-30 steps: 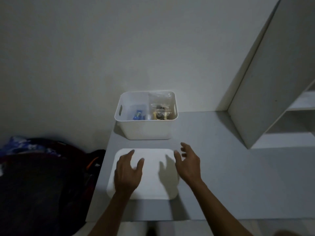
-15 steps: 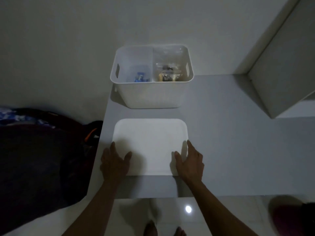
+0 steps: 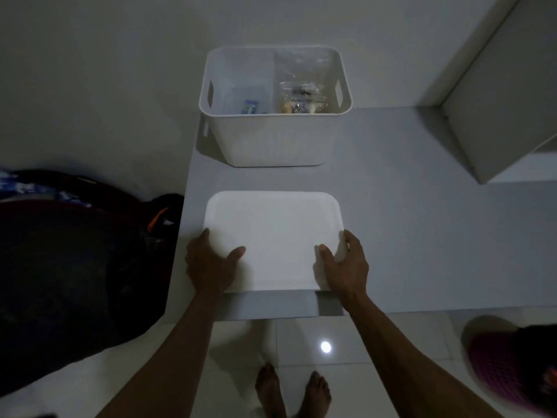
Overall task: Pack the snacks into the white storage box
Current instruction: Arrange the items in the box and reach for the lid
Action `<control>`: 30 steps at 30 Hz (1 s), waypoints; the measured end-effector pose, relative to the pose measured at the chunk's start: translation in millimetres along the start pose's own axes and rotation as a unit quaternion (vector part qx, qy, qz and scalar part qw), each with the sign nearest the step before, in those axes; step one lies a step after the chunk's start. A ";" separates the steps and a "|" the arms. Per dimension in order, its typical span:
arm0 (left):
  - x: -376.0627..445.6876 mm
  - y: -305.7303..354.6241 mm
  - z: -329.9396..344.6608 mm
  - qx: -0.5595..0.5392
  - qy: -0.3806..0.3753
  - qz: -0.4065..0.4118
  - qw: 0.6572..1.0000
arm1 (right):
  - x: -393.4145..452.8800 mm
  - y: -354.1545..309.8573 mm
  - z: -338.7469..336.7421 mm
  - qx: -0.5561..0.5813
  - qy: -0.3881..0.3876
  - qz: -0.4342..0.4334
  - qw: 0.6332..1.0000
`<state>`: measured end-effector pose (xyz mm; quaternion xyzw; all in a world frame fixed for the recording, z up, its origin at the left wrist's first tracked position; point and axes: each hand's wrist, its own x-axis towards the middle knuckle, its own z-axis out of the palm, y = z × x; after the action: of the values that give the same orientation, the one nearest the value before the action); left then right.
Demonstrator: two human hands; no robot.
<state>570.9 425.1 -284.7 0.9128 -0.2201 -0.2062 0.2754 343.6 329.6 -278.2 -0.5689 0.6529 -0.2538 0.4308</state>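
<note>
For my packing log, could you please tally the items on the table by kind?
White storage box: 1
White lid: 1
Blue snack packet: 1
Clear snack bag: 1
Total: 4

The fingers of the left hand (image 3: 211, 263) and right hand (image 3: 346, 263) curl over the side edges of the white lid (image 3: 272, 233) and are hidden beneath it, only the thumbs showing on top; the snacks (image 3: 297, 101) in the white storage box (image 3: 275, 140) are dim and half hidden by its near wall, their kinds unreadable; a clear bag (image 3: 301, 70) over them blurs into the wall; the dark bundle (image 3: 69, 273) is cut off at the left edge, shapeless in shadow; a blurred purple thing (image 3: 509, 366) runs off the right edge.
</note>
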 end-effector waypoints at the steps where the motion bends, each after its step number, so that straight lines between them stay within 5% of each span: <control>1: -5.7 1.6 -5.8 -0.008 -0.005 -0.001 1.000 | -6.0 -3.3 -4.1 0.007 0.005 0.000 1.000; 15: -62.3 95.7 -136.4 -0.097 0.023 0.115 0.988 | -65.9 -129.0 -100.0 -0.024 0.067 -0.108 0.992; 30: 68.8 196.2 -129.6 -0.073 0.017 0.142 0.987 | 80.2 -226.4 -69.0 -0.031 0.076 -0.127 0.989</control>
<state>635.1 295.6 -86.8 0.8529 -0.3272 -0.1647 0.3719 405.0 190.8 -79.6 -0.6390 0.6140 -0.3289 0.3264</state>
